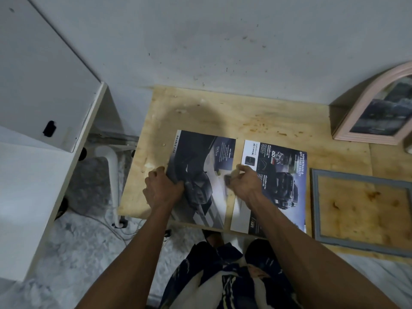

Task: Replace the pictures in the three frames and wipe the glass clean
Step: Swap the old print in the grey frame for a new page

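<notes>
Nearest you, your patterned clothing (225,277) fills the bottom of the view, and both forearms reach forward over the near edge of the plywood worktop (256,112).

Your left hand (163,188) is at the left edge of the left car page (201,177), fingers curled round that edge and pinching it about halfway along its length. Your right hand (244,180) sits between the two pages, fingers curled in, thumb and forefinger closed on something small and pale; it is blurred, so you cannot tell whether that is the page's right edge or a scrap of something else.

The left car page lies flat with its long axis running away from you, slightly tilted, its near end overhanging the worktop edge. Just beside it, with a thin gap, lies the right car page (278,186), parallel and likewise lengthwise away from you.

The relation that matters next: the grey frame (361,239) lies flat to the right of both pages, past the right car page, bare wood showing through its opening. So the page in your hands probably has to travel right, across the other sheet, and your right hand is the nearer one to lead it.

Farther back, at the right, a pink arched frame (356,112) leans against the wall with a dark picture in it. A third frame is not in view.
</notes>
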The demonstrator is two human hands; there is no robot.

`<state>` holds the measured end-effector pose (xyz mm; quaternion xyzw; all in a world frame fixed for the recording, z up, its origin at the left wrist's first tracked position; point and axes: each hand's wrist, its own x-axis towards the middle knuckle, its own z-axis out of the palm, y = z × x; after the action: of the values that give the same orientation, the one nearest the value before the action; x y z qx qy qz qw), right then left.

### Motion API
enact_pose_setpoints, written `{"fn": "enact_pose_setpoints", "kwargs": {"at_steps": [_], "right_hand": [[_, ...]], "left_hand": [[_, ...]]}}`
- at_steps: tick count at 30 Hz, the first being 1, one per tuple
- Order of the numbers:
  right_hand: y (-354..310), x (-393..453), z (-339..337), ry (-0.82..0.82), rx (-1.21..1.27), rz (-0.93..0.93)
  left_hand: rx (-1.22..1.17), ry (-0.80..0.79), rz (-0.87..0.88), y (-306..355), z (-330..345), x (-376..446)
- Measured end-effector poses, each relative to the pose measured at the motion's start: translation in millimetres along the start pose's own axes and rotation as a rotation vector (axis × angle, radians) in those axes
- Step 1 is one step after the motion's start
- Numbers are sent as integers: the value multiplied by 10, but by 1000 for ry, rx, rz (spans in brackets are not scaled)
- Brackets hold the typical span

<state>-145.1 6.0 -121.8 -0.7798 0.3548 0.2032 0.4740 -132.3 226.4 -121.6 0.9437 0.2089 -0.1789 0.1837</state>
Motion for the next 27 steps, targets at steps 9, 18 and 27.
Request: {"fn": "enact_pose_setpoints", "kwargs": {"at_steps": [9, 18, 27], "right_hand": [[589, 2, -976, 337, -142, 140], [792, -77, -1152, 241, -40, 193], [842, 6, -1206, 231, -34, 233]], "left_hand": [[-242, -284, 247, 928, 482, -529], [-90, -363, 184, 1240, 805, -867], [-194, -310, 83, 1303, 857, -891]]}}
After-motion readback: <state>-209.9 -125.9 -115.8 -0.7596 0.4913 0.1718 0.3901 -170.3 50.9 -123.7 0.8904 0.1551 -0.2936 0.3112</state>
